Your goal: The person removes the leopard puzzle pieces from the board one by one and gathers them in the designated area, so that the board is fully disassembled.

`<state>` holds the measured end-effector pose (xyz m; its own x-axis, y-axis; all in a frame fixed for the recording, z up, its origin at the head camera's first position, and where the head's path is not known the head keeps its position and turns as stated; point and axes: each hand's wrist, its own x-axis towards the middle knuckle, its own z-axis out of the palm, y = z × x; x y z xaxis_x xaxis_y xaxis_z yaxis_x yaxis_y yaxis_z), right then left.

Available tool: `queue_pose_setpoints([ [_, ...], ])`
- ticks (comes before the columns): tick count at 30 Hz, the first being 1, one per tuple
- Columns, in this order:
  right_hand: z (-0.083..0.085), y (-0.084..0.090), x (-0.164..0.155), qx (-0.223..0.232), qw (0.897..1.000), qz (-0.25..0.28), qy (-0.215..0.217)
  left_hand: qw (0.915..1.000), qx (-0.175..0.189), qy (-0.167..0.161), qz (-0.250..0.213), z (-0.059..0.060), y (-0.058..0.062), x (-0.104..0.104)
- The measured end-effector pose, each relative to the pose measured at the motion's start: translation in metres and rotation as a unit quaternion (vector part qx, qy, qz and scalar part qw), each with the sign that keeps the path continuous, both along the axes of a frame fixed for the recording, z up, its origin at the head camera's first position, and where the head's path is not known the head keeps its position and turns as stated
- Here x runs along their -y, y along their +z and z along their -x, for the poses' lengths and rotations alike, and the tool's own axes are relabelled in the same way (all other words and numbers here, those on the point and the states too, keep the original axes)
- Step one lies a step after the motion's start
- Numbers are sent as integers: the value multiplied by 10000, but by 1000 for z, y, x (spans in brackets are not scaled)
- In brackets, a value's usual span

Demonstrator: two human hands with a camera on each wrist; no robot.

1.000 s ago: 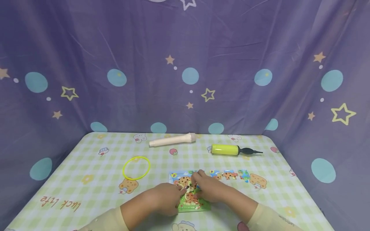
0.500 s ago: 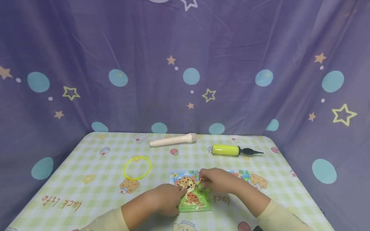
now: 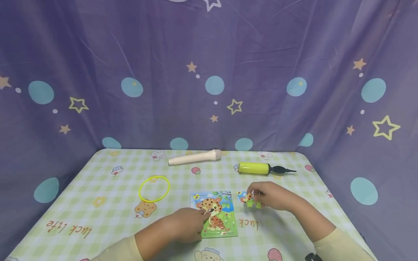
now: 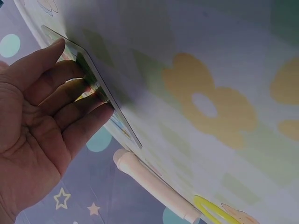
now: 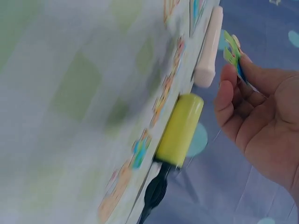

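A leopard jigsaw board lies flat near the table's front edge. My left hand rests on its left side, and the straight fingers press on the board's edge. My right hand is to the right of the board, just above the table. It pinches a green and orange puzzle piece between thumb and fingers; the piece sticks up past the fingertips. One loose piece lies on the cloth beside that hand. Other loose pieces are hidden under the hand.
A yellow hand pump with a black nozzle lies behind my right hand. A cream tube lies at the back centre and a yellow ring at the left. A purple star curtain closes in the checked table.
My right hand has left the board and moved right with a puzzle piece pinched in it. The left hand has stayed on the board's left side.
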<state>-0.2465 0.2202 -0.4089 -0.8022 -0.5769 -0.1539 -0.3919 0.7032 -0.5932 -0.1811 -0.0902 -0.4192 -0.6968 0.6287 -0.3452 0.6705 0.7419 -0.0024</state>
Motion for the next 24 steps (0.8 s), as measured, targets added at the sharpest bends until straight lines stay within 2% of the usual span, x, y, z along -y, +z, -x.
queue_pose_setpoints([
  [14, -9, -20, -61, 816, 9956, -69, -462, 9998, -34, -200, 38, -2, 1, 3],
  [18, -10, -26, -67, 650, 9953, -242, -677, 9997, -55, -239, 36, -1, 0, 3],
  [24, -11, -32, -67, 408, 9900, -422, -1279, 9992, -129, -381, 26, 1, -4, 4],
])
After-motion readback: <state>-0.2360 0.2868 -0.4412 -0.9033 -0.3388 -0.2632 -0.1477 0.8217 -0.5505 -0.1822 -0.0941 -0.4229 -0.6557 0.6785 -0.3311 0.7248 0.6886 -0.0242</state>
